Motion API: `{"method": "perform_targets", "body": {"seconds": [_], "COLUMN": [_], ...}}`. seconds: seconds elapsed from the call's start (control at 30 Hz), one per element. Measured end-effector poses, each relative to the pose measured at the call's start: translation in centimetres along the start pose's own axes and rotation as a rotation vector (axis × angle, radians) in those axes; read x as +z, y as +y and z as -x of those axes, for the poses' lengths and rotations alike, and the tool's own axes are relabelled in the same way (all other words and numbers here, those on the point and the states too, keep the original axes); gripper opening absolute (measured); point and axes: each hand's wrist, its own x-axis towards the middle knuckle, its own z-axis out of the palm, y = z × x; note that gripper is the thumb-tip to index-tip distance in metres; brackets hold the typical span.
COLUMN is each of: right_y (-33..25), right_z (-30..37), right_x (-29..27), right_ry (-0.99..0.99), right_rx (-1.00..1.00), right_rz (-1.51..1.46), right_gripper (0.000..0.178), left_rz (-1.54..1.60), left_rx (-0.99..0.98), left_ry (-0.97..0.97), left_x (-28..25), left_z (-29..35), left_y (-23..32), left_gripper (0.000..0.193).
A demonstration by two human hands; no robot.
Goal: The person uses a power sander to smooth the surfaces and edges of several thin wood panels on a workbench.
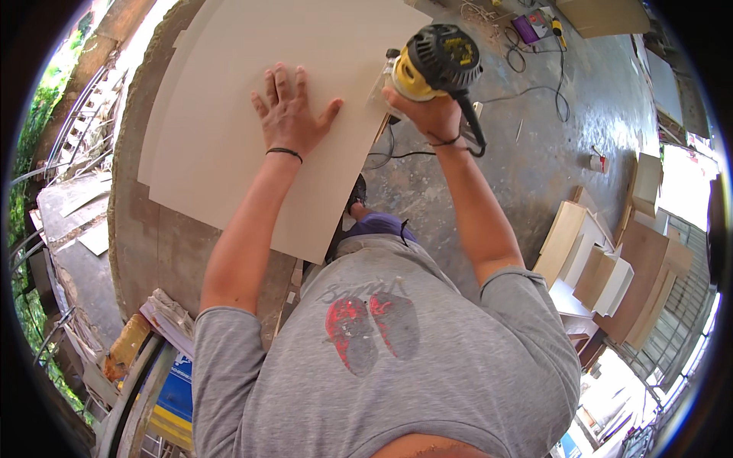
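Note:
A large white board (221, 114) lies flat on a worn brown tabletop (183, 244), its right edge sticking out past the table. My left hand (294, 114) rests palm down on the board with its fingers spread. At the board's right edge, my right hand (431, 114) is closed around the lower body of a yellow and black trim router (439, 65). The router stands tilted, and its black cord bends down beside my wrist. Its base meets the board's edge, but the bit is hidden.
A black cord (565, 99) snakes over the grey concrete floor (519, 160). Near it lies a purple box (532, 27). Wooden box-like pieces (580, 252) stand at right, and a small can (598, 162) sits on the floor. Scrap and railings line the left side.

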Motion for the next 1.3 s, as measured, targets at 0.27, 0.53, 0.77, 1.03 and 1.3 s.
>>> {"method": "perform_targets", "body": {"seconds": [0.27, 0.53, 0.77, 1.03, 1.3], "right_y": [5.2, 8.4, 11.3, 16.5, 9.8], "right_z": [-5.4, -10.7, -13.9, -18.0, -14.0], "right_x": [-1.4, -2.7, -3.1, -4.6, -7.2], "right_ry": [0.081, -0.014, 0.089, 0.222, -0.028], "right_rx": [-0.003, 0.110, -0.030, -0.071, 0.323], "right_rz": [0.049, 0.082, 0.038, 0.007, -0.009], "right_gripper": [0.061, 0.055, 0.060, 0.066, 0.056], "left_rz": [0.017, -0.009, -0.011, 0.018, 0.353], "left_rx": [0.013, 0.005, 0.006, 0.029, 0.132], "left_ry": [-0.007, -0.023, -0.023, 0.022, 0.039], "left_x": [-0.4, -0.6, -0.3, -0.2, 0.8], "left_z": [0.1, 0.2, 0.2, 0.0, 2.1], "left_y": [0.0, 0.0, -0.1, 0.0, -4.8], "left_gripper": [0.085, 0.085, 0.086, 0.086, 0.065]}}
